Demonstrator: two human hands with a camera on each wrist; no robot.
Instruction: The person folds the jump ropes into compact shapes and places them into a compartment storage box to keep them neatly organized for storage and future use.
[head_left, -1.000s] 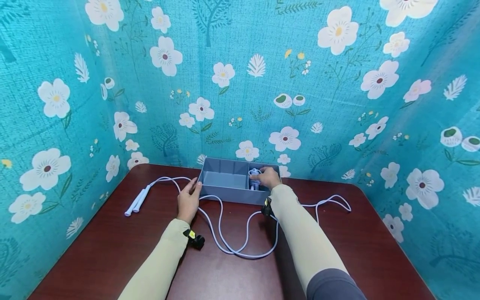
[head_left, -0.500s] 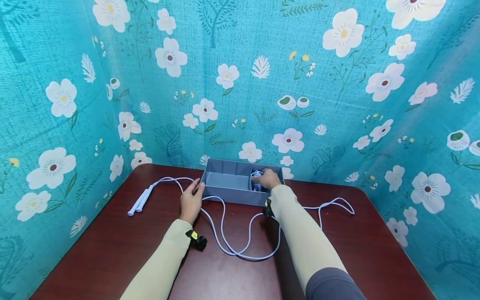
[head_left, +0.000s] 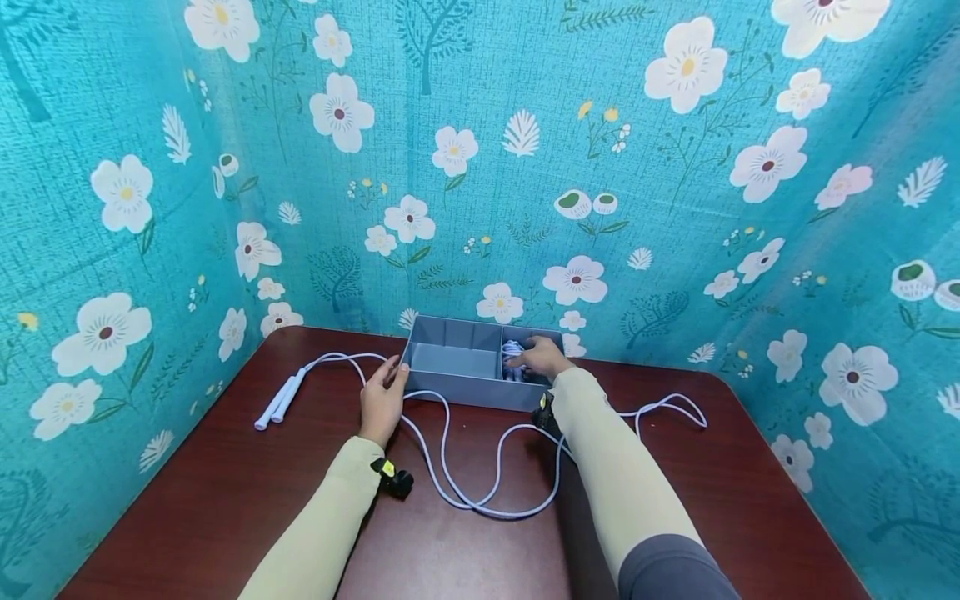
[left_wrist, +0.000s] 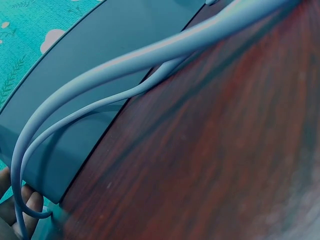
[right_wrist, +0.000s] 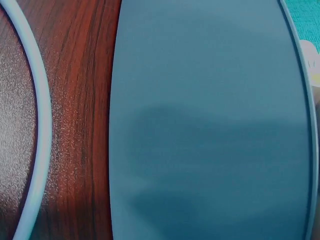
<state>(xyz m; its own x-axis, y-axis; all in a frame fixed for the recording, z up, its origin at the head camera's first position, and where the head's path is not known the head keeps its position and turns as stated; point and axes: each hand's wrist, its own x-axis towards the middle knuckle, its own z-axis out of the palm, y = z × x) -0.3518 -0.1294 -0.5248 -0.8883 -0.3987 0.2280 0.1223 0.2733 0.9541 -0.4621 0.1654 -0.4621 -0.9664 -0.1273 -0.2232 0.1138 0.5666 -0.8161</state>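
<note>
OK, scene: dark red-brown wood-grain table (head_left: 225,500) with rounded corners, walled on three sides by teal woven-look fabric (head_left: 480,167) printed with white flowers.

Grey box (head_left: 453,360) sits at 12 o'clock on the table against the back wall. It is rectangular and matte, looks like smooth plastic, with inner dividers making several compartments. The right wrist view shows its flat outer wall (right_wrist: 210,130), plain and unmarked, standing on the wood.

Jump rope (head_left: 480,492): pale lilac cord, smooth and round in section, glossy in the left wrist view (left_wrist: 125,65). It runs in slack loops across the table at 6 o'clock of the box, with one more loop out at 3 o'clock. Two slim white cylindrical handles (head_left: 273,402) lie side by side at 9 o'clock of the box, well apart from it. A bunched part of the cord (head_left: 513,352) sits in the box's right-hand compartment.

Right hand (head_left: 542,358) is inside that right compartment, fingers bent down onto the bunched cord; whether it's pinching or just pressing, can't tell from here.

Left hand (head_left: 382,398) is at the box's left near corner, fingers fairly straight and relaxed, tips touching the outer wall, cord passing right beside it. Fingertips (left_wrist: 30,205) show at the corner in the left wrist view.

Both sleeves are beige.
</note>
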